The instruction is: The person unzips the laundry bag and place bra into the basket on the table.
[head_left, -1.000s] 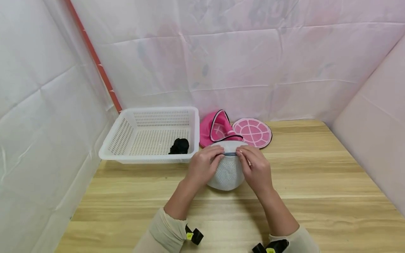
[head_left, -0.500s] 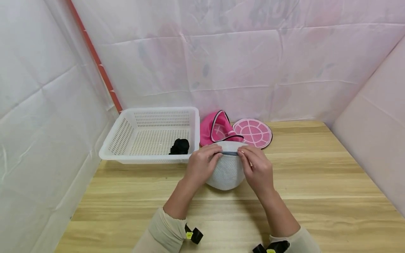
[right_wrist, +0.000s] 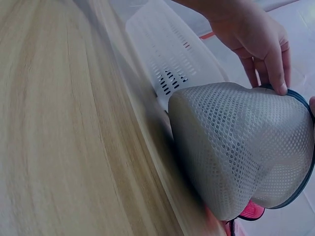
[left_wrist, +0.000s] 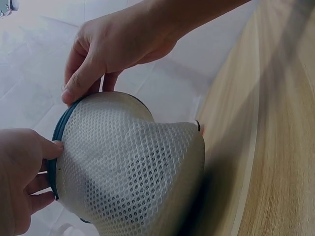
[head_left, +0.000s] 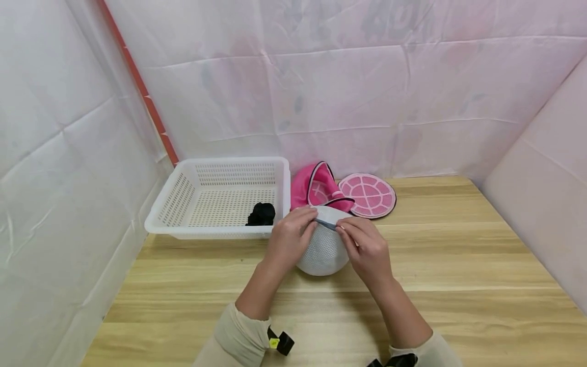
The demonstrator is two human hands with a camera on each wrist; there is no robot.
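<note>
A white mesh laundry bag (head_left: 323, 252), bulging and rounded, stands in front of me with a dark blue-grey zipper (head_left: 326, 224) along its top. My left hand (head_left: 290, 235) pinches the zipper edge at its left part. A short way to the right, my right hand (head_left: 367, 244) pinches the same edge between thumb and fingers. In the left wrist view the zipper band (left_wrist: 60, 129) runs between both hands, and the honeycomb mesh (left_wrist: 138, 162) bulges below it. The fingertips hide parts of the zipper.
A white perforated basket (head_left: 215, 232) stands at the left with a black bundled cloth (head_left: 261, 214) inside. Behind the bag lie an opened pink mesh bag (head_left: 300, 188) and a flat round pink piece (head_left: 368, 196). White sheeting (head_left: 330, 102) rises behind the wooden table (head_left: 458, 265).
My right hand has shifted slightly left and down along the zipper edge. The zipper, level before, now slants down to the right. The bag's body has moved slightly left.
</note>
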